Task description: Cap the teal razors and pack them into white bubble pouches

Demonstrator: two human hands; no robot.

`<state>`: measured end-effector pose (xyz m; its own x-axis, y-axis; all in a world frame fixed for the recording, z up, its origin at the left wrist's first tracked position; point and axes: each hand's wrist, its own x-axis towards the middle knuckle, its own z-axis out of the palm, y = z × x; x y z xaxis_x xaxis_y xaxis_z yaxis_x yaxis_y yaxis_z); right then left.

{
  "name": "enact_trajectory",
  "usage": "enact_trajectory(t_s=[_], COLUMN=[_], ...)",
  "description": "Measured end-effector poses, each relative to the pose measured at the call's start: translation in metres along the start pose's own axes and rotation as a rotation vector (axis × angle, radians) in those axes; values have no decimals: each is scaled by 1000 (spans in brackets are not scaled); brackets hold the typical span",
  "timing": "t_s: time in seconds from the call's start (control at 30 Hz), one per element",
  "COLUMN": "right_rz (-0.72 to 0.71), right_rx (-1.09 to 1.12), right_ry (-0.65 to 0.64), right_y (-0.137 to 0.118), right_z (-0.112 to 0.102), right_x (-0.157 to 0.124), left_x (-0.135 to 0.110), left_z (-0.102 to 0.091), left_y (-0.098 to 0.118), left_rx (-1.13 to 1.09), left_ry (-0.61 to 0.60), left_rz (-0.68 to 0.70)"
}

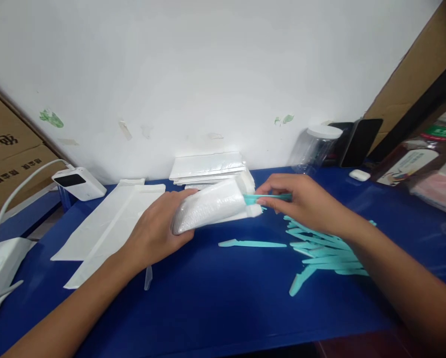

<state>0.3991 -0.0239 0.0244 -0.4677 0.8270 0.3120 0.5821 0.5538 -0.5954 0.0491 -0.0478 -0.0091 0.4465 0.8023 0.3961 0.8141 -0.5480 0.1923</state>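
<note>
Centre frame: the left hand point(159, 231) grips a white pouch point(213, 206), while the right hand point(301, 201) pinches a teal stick point(269, 198) at its mouth, half in. One loose stick point(252, 243) and a pile point(323, 248) wait lower right; flat pouches point(107, 226) wait left.

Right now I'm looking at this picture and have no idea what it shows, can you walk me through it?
This is one picture from a camera worn on a person's head, looking down at their own bare hands over a blue table. The left hand holds a white packet. The right hand pinches a teal stick at the packet's open end. More teal sticks lie in a pile, and one lies alone. Flat white bags lie to the left, a stack of packets by the wall, and a power bank further left.
</note>
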Motion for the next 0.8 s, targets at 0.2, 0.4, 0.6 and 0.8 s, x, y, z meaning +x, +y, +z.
enact_trajectory(t_s=[0.2,0.4,0.6,0.8], right_rz=[-153,-237,-257,-176], right_rx=[145,246,156,3], right_ry=[94,371,597,146], right_y=[-19,-32,-45,-24], right_z=[24,26,27,19], right_x=[-3,-9,-15,-10], left_x=[-1,-4,1,12], left_z=[4,6,3,-5], left_y=[12,16,24,17], left_rx=[-10,-92,-351,-422], left_ry=[48,210,539,842], left_rz=[116,-7,-211,-172])
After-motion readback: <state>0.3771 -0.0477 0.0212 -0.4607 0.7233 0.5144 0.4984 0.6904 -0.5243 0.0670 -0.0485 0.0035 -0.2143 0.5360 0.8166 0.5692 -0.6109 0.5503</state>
